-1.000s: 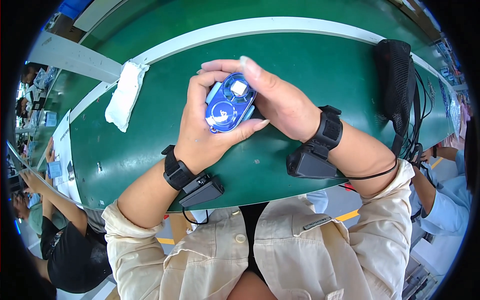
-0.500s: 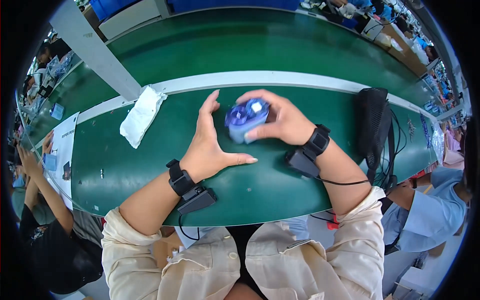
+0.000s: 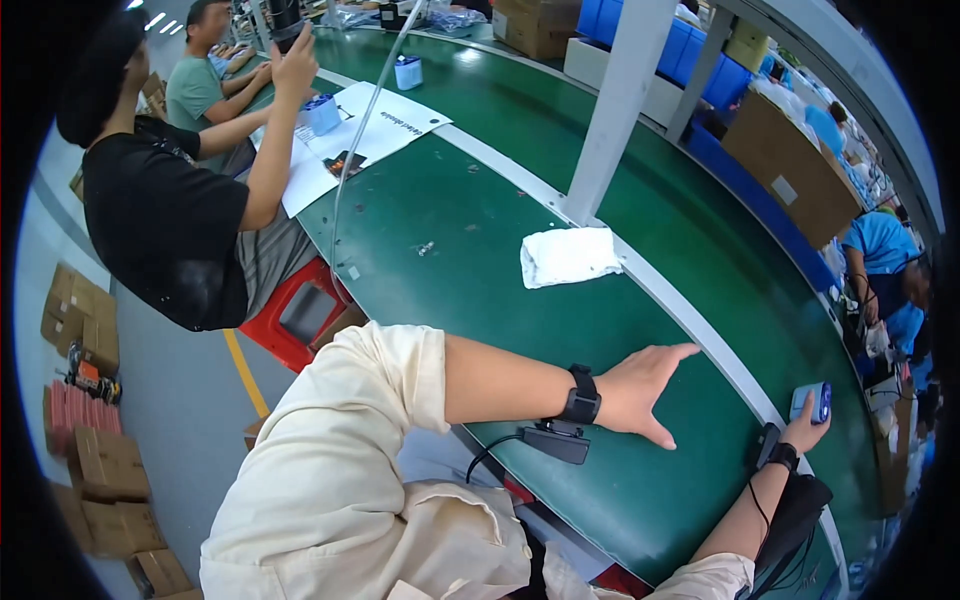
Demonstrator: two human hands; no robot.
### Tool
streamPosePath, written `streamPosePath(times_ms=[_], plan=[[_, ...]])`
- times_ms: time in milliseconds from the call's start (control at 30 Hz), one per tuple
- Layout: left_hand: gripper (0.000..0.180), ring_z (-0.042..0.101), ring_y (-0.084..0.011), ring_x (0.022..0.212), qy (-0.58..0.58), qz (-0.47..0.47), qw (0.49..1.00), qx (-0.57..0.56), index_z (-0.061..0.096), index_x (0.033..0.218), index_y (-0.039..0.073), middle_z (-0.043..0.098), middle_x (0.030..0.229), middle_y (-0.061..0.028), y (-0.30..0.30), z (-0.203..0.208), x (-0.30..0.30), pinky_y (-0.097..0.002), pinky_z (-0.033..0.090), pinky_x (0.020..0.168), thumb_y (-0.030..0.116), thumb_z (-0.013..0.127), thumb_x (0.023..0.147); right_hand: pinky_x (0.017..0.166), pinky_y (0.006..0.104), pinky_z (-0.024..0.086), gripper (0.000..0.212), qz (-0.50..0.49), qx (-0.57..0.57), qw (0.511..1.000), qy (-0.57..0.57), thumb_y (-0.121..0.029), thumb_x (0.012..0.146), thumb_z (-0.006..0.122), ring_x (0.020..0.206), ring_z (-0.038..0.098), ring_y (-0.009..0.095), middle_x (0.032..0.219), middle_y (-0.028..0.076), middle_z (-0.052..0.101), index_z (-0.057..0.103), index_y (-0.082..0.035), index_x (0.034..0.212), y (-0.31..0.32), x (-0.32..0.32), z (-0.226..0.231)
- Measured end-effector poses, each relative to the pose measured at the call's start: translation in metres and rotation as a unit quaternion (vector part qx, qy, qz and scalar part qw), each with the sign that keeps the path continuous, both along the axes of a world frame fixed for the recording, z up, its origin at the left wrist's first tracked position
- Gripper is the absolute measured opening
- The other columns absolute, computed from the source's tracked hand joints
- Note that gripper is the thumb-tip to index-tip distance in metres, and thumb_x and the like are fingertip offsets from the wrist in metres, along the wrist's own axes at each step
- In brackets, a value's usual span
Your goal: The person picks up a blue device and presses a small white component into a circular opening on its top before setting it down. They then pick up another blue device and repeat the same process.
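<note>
Beyond the white rail (image 3: 690,322) of the green counter (image 3: 440,230) already: holding out the blue gadget (image 3: 822,402), gripped in the right hand (image 3: 803,434), not let go yet! Touching down underneath? Can't tell. Holding the left hand (image 3: 640,394) spread, empty.

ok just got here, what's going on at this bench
A person's right hand grips a small blue device out to the right, near the white rail. Their left hand is empty, thumb and fingers spread over the green table. A folded white cloth-like bundle lies farther back on it, by the upright post. At the upper left, a co-worker in a black top holds up a dark object.
</note>
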State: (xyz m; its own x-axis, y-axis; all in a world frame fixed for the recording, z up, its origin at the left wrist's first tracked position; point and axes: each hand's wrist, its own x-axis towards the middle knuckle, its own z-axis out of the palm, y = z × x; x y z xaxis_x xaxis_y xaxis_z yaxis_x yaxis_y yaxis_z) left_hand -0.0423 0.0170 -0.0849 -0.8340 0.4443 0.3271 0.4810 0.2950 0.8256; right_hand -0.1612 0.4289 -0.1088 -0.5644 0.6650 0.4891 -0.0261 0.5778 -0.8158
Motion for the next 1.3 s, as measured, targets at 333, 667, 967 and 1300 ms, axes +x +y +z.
streamPosePath(times_ms=[333, 667, 967, 1300], plan=[[0.097, 0.031, -0.0398, 0.127, -0.015, -0.023, 0.999, -0.015, 0.019, 0.140, 0.003, 0.033, 0.135, -0.0255, 0.001, -0.001, -0.012, -0.0450, 0.029, 0.107, 0.029, 0.079, 0.068, 0.097, 0.0387, 0.041, 0.075, -0.099, 0.216, 0.971, 0.010, -0.043, 0.078, 0.072, 0.109, 0.054, 0.031, 0.123, 0.021, 0.052, 0.043, 0.005, 0.129, 0.064, -0.021, -0.025], [0.065, 0.025, -0.0361, 0.136, 0.023, 0.028, 0.984, -0.176, 0.052, 0.121, -0.002, 0.049, 0.123, -0.0183, -0.003, -0.010, -0.025, -0.0519, 0.009, 0.114, 0.038, 0.069, 0.073, 0.108, 0.0355, 0.028, 0.060, 0.322, 0.041, 0.945, 0.035, -0.040, 0.091, 0.055, 0.128, 0.041, 0.026, 0.137, 0.017, 0.045, 0.045, 0.003, 0.131, -0.135, 0.034, 0.072], [0.063, 0.026, -0.0340, 0.136, 0.042, 0.001, 0.979, -0.198, 0.056, 0.120, 0.001, 0.054, 0.118, -0.0143, -0.003, -0.009, -0.020, -0.0550, 0.005, 0.113, 0.040, 0.067, 0.072, 0.112, 0.0404, 0.018, 0.032, 0.527, 0.249, 0.782, -0.222, -0.018, 0.090, 0.053, 0.132, 0.038, 0.026, 0.132, 0.013, 0.052, 0.061, -0.002, 0.116, -0.192, 0.052, 0.040], [0.060, 0.026, -0.0344, 0.136, 0.057, 0.005, 0.977, -0.204, 0.058, 0.120, 0.005, 0.055, 0.117, -0.0123, -0.003, -0.012, -0.025, -0.0564, 0.005, 0.112, 0.040, 0.067, 0.072, 0.113, 0.0427, 0.017, 0.025, 0.536, 0.185, 0.802, -0.190, -0.013, 0.088, 0.056, 0.128, 0.043, 0.027, 0.125, 0.013, 0.058, 0.065, -0.001, 0.107, -0.185, 0.044, 0.034]])
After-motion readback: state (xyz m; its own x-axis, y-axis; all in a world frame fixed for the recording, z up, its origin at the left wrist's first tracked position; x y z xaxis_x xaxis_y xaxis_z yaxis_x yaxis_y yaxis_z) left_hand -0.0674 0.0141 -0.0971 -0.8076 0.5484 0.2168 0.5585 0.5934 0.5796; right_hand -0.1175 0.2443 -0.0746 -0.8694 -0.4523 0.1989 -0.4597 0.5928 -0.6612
